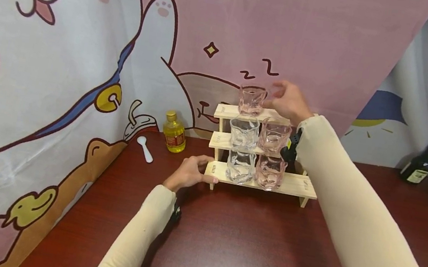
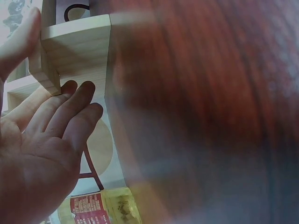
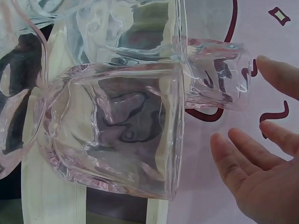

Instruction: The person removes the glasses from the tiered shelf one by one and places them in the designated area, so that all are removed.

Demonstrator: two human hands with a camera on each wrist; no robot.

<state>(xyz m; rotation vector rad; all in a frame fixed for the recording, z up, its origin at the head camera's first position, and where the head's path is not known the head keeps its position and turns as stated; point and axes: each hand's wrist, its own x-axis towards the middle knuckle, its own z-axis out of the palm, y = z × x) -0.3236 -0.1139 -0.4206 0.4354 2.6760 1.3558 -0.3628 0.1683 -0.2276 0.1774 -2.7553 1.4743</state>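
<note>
A three-tier wooden display rack [image 1: 290,182] carries several wavy-sided drinking glasses. Clear glasses [image 1: 244,133] stand on the left of the middle and bottom tiers, with pink glasses [image 1: 274,138] beside them. Alone on the top tier is a pinkish glass [image 1: 251,101]. My left hand [image 1: 190,172] holds the left end of the bottom tier, thumb at the front and fingers behind it; the left wrist view shows the board end [image 2: 77,44] between them. Just right of the top glass [image 3: 217,77], my right hand [image 3: 259,172] hovers with fingers spread, apart from it and holding nothing.
Left of the rack stand a yellow oil bottle [image 1: 174,134] and a white spoon [image 1: 145,149]. A dark bottle [image 1: 420,166] is at the far right. Behind the dark red table [image 1: 246,249] hangs a cartoon-printed cloth [image 1: 315,38].
</note>
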